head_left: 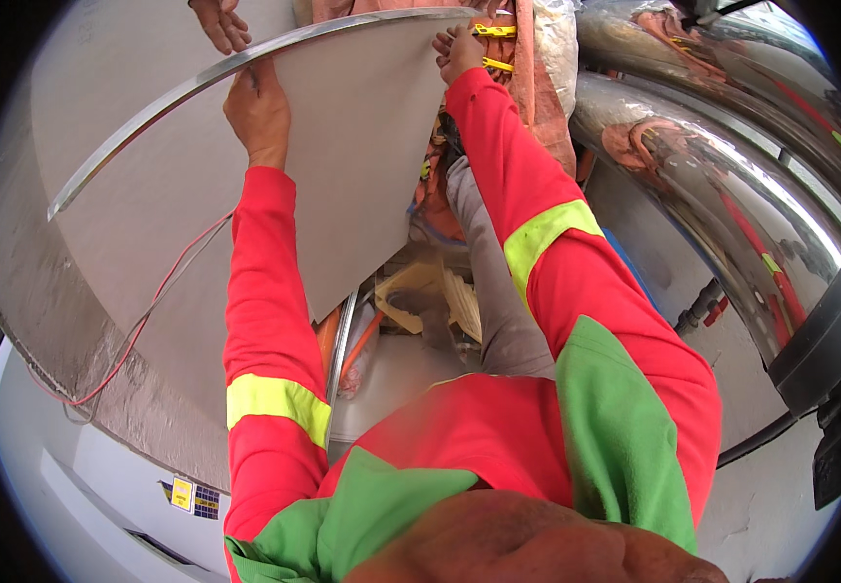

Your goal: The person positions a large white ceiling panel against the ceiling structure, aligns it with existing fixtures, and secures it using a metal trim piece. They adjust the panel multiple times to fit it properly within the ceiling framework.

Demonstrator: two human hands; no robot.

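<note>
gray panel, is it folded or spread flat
Spread flat: the gray panel shows a smooth, uncreased visible face between the left hand and right hand.

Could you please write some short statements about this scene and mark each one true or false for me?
1. The left hand is at the metal strip. True.
2. The right hand rests on the shiny cylinders. False: it is by the strip's right end, near the yellow items.
3. Both red sleeves carry yellow bands. True.
4. The red wire lies right of the right arm. False: it is left of the left arm.
5. Another person's hand shows at upper left. True.
</note>
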